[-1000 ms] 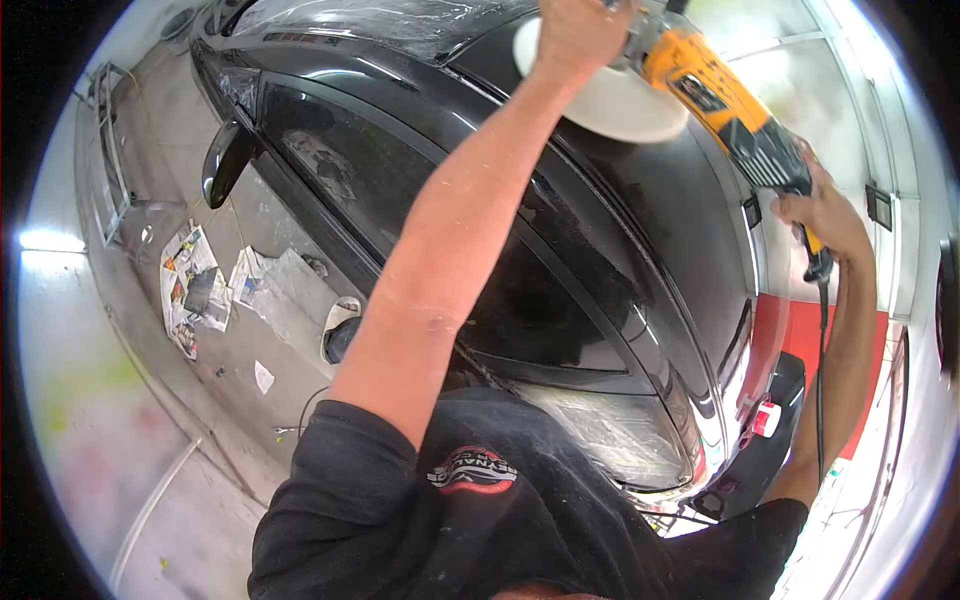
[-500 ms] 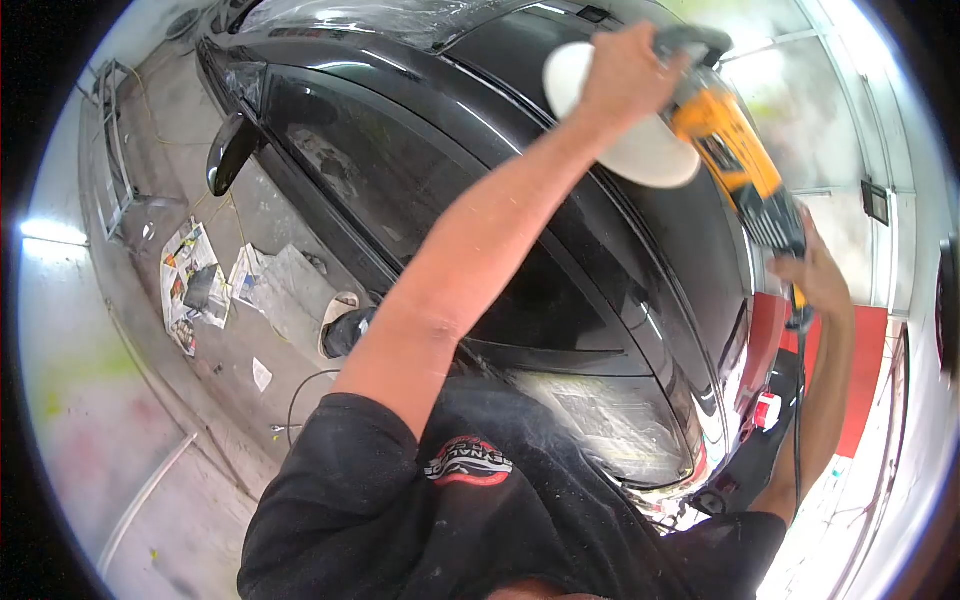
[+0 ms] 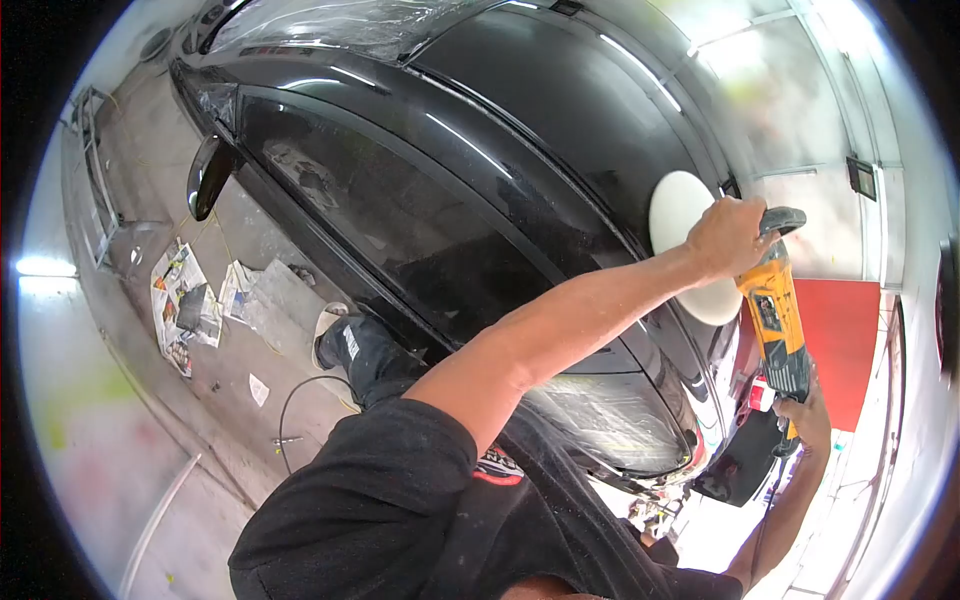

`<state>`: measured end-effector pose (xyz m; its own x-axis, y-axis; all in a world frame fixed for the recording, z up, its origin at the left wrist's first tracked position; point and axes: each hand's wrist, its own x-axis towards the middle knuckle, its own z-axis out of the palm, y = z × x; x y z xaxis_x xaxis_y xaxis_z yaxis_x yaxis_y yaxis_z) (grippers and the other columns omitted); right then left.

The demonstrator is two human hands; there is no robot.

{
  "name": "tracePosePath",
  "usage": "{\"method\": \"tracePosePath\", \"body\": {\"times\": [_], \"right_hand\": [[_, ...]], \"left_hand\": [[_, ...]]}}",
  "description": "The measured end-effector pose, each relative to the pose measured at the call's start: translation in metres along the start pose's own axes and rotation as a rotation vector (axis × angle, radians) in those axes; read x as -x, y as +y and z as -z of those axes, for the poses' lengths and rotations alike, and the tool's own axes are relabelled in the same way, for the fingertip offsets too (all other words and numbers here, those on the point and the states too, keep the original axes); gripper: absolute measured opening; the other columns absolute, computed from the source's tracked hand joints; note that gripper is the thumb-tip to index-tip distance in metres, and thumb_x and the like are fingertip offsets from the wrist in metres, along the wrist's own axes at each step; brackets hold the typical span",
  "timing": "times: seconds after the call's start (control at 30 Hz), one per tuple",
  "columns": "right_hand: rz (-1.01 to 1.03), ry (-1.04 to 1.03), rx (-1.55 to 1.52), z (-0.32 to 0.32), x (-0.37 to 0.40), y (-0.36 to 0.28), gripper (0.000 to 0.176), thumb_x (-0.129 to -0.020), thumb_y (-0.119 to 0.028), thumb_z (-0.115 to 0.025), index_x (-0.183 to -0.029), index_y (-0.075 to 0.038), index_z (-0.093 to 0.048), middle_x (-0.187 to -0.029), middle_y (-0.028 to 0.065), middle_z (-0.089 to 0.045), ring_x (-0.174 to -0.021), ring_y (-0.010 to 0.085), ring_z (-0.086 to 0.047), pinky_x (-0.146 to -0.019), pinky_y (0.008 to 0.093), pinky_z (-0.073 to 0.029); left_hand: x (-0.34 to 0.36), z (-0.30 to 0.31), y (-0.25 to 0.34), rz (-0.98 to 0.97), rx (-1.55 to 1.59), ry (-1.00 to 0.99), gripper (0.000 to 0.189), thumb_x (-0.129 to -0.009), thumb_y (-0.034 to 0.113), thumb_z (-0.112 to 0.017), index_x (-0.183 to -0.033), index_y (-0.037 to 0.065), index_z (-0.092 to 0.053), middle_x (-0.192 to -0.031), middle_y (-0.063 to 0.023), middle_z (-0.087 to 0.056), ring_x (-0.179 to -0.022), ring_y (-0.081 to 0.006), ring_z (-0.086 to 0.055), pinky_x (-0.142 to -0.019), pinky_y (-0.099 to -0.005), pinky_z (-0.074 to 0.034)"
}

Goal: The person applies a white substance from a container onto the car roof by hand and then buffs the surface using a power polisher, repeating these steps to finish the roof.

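Note:
A yellow and black polisher point(image 3: 775, 310) with a wide white pad point(image 3: 685, 235) is held in both my hands. My left hand point(image 3: 728, 238) is wrapped round the black front handle point(image 3: 783, 220), close behind the pad. At the tool's rear end, my right hand point(image 3: 808, 415) grips the body where the power cord leaves it. The pad lies against the roof point(image 3: 575, 110) of the black car point(image 3: 400, 200), near its rear edge; my left forearm reaches across the side of the car.
Clear plastic film point(image 3: 330, 25) covers the windshield. The side mirror point(image 3: 210, 178) sticks out at the left. Newspaper sheets point(image 3: 185, 305) and a dark cable point(image 3: 290, 410) lie on the floor. A red panel point(image 3: 840, 340) stands at the right.
Both hands have carried the polisher down in the view, from mid-roof toward the car's rear. The pad now sits closer to the back edge, and the view has shifted slightly.

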<state>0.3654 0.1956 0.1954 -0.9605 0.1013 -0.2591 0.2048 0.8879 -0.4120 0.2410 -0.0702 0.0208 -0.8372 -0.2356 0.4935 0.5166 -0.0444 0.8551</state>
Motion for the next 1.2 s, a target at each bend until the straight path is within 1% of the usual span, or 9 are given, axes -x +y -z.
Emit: {"method": "tracePosePath", "body": {"times": [0.13, 0.27, 0.4, 0.47, 0.53, 0.63, 0.7, 1.0, 1.2], "right_hand": [[0.017, 0.010, 0.004, -0.005, -0.010, -0.007, 0.101, -0.066, 0.001, -0.070, -0.159, -0.006, -0.032, -0.092, 0.0059, -0.065, -0.063, 0.0130, -0.059, -0.053, 0.0281, -0.049], [0.189, -0.083, -0.006, -0.011, -0.013, -0.016, 0.098, -0.068, 0.001, -0.069, -0.159, -0.005, -0.031, -0.094, 0.0053, -0.064, -0.069, 0.0124, -0.061, -0.057, 0.0273, -0.050], [0.182, -0.061, 0.050, -0.021, 0.012, -0.040, 0.093, -0.072, -0.001, -0.067, -0.158, -0.008, -0.033, -0.090, 0.0038, -0.063, -0.067, 0.0117, -0.058, -0.057, 0.0275, -0.049], [0.221, -0.068, 0.110, -0.041, 0.035, -0.070, 0.092, -0.072, -0.002, -0.068, -0.158, -0.010, -0.035, -0.089, 0.0032, -0.062, -0.065, 0.0115, -0.057, -0.056, 0.0279, -0.048], [0.268, -0.098, 0.155, -0.068, 0.005, -0.153, 0.093, -0.071, -0.004, -0.070, -0.157, -0.014, -0.037, -0.088, 0.0029, -0.062, -0.063, 0.0116, -0.056, -0.054, 0.0282, -0.048], [0.339, -0.087, 0.151, -0.076, -0.036, -0.200, 0.096, -0.070, -0.006, -0.073, -0.158, -0.014, -0.037, -0.088, 0.0033, -0.062, -0.062, 0.0116, -0.055, -0.053, 0.0280, -0.048], [0.302, -0.097, 0.226, -0.085, -0.127, -0.257, 0.101, -0.068, -0.007, -0.075, -0.160, -0.013, -0.034, -0.086, 0.0037, -0.061, -0.061, 0.0122, -0.055, -0.053, 0.0278, -0.047], [0.278, -0.121, 0.246, -0.078, -0.172, -0.270, 0.108, -0.071, -0.012, -0.074, -0.164, -0.003, -0.021, -0.081, 0.0054, -0.059, -0.059, 0.0144, -0.055, -0.052, 0.0298, -0.047], [0.300, -0.106, 0.251, -0.087, -0.186, -0.274, 0.108, -0.072, -0.009, -0.074, -0.164, -0.003, -0.019, -0.085, 0.0062, -0.062, -0.062, 0.0152, -0.057, -0.056, 0.0299, -0.048]], "left_hand": [[-0.005, 0.025, 0.005, -0.006, -0.031, 0.035, 0.033, -0.091, 0.027, -0.076, -0.091, -0.003, -0.063, -0.073, -0.0213, -0.069, -0.074, -0.0373, -0.073, -0.068, -0.0448, -0.057], [0.001, 0.037, 0.010, -0.053, -0.088, 0.120, 0.034, -0.091, 0.030, -0.077, -0.092, -0.002, -0.065, -0.071, -0.0193, -0.069, -0.067, -0.0321, -0.072, -0.064, -0.0425, -0.057], [0.019, 0.064, 0.035, -0.093, -0.178, 0.245, 0.034, -0.090, 0.031, -0.078, -0.090, -0.002, -0.067, -0.074, -0.0202, -0.070, -0.068, -0.0322, -0.073, -0.064, -0.0421, -0.057], [0.028, 0.092, 0.040, -0.141, -0.201, 0.317, 0.035, -0.089, 0.031, -0.079, -0.089, -0.002, -0.067, -0.074, -0.0208, -0.070, -0.069, -0.0327, -0.073, -0.064, -0.0420, -0.057], [-0.007, 0.169, 0.027, -0.157, -0.197, 0.412, 0.035, -0.088, 0.031, -0.079, -0.088, -0.002, -0.067, -0.075, -0.0214, -0.071, -0.070, -0.0332, -0.074, -0.065, -0.0421, -0.057], [-0.040, 0.208, 0.015, -0.110, -0.172, 0.457, 0.034, -0.088, 0.029, -0.079, -0.089, -0.003, -0.069, -0.074, -0.0218, -0.071, -0.071, -0.0344, -0.074, -0.065, -0.0424, -0.057], [-0.108, 0.241, -0.042, -0.027, -0.126, 0.478, 0.033, -0.088, 0.028, -0.079, -0.090, -0.003, -0.069, -0.075, -0.0217, -0.071, -0.072, -0.0343, -0.074, -0.066, -0.0425, -0.057], [-0.145, 0.246, -0.056, -0.028, -0.193, 0.526, 0.035, -0.088, 0.031, -0.079, -0.093, -0.003, -0.070, -0.077, -0.0205, -0.072, -0.074, -0.0350, -0.074, -0.069, -0.0433, -0.057], [-0.148, 0.257, -0.058, 0.020, -0.267, 0.539, 0.032, -0.089, 0.030, -0.077, -0.093, -0.001, -0.070, -0.080, -0.0203, -0.073, -0.081, -0.0371, -0.074, -0.076, -0.0452, -0.059]]}}
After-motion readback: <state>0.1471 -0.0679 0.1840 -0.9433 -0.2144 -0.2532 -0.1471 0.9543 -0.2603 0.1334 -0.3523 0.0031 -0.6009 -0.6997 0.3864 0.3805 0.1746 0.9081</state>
